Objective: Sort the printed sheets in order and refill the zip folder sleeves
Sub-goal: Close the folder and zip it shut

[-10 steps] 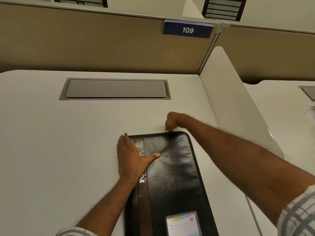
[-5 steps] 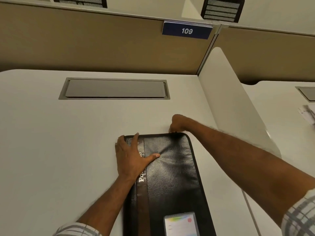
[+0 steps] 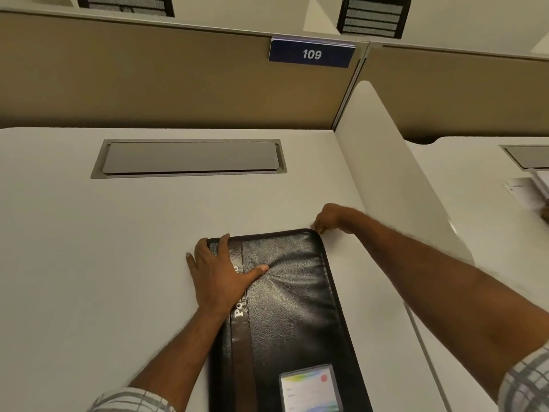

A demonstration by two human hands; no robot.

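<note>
While the folder (image 3: 285, 307) lies closed and flat on the desk (image 3: 89, 263), long side running away from the person, the task looks barely begun: the zip has to come round before any sleeve can be reached. The left hand (image 3: 217, 272) presses flat on the far left corner, fingers straight, thumb spread across the cover. The right hand (image 3: 328, 218) sits at the far right corner, fingers curled tight together, most likely pinched on the pull (too small to see, so that is a guess). A clear pocket (image 3: 309, 388) with a card shows at the near end of the cover. Beyond the folder are a hatch (image 3: 190, 157) set in the desk, a divider (image 3: 386, 162) just right of the right hand, and a sign (image 3: 312, 53) reading 109. Papers (image 3: 525, 188) lie on the next desk, well apart. The risk is at the corner: the zip may snag on the curve, and a hard tug could skid or swing the folder if the left hand eases off. The divider also crowds the right arm.
</note>
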